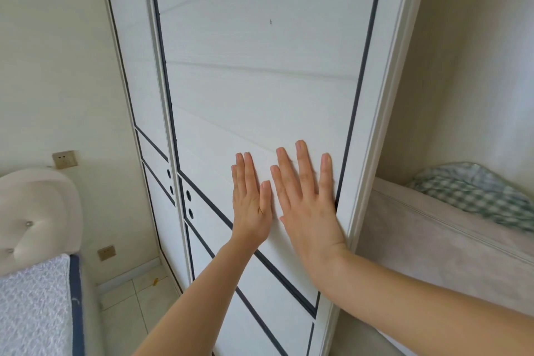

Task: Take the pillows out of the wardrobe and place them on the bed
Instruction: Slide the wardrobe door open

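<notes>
Pressing two hands (283, 205) flat, one wardrobe door (260, 81)

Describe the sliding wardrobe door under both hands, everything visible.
The wardrobe door is a tall white panel with faint woodgrain, dark blue-grey trim lines and two round holes low on its left side. It looks tilted only from camera angle. The left hand and right hand press flat on it, fingers spread, near its right edge, where the wardrobe stands open.

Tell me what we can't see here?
All in the head view:
- Wardrobe inside: hidden behind the sliding door that the left hand and right hand press flat against.
- Green checked bedding: blurred, cut off by the right edge.
- Bed: mostly cut off at the left edge.
</notes>
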A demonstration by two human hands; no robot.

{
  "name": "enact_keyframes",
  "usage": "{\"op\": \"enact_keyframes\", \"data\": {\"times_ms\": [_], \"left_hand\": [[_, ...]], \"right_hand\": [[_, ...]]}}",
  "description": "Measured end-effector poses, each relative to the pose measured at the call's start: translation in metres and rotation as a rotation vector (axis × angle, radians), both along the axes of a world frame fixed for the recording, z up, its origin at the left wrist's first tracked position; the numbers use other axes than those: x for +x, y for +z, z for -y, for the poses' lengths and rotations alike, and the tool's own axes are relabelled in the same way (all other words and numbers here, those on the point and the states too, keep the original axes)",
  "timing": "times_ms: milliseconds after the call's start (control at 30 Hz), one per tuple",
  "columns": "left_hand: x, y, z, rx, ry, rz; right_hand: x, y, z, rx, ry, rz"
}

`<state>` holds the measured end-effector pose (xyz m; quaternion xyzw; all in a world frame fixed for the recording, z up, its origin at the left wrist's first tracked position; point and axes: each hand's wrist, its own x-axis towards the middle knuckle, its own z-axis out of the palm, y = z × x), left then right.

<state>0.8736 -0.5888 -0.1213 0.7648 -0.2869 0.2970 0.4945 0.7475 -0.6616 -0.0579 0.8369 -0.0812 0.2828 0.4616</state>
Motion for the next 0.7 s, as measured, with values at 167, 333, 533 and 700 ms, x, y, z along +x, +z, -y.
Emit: {"op": "enact_keyframes", "data": {"times_ms": [167,333,533,700], "left_hand": [[0.017,0.001,-0.01,0.026,-0.019,-0.026],[0.028,0.003,-0.016,0.019,-0.035,-0.028],[0.03,0.002,-0.02,0.016,-0.057,-0.072],[0.027,0.005,-0.024,-0.001,-0.074,-0.062]], "right_hand": [[0.018,0.0,-0.007,-0.01,0.01,0.017],[0.03,0.001,-0.013,-0.003,0.01,0.031],[0.031,0.005,-0.017,0.025,-0.016,0.026],[0.027,0.01,-0.022,0.062,-0.028,0.025]]}}
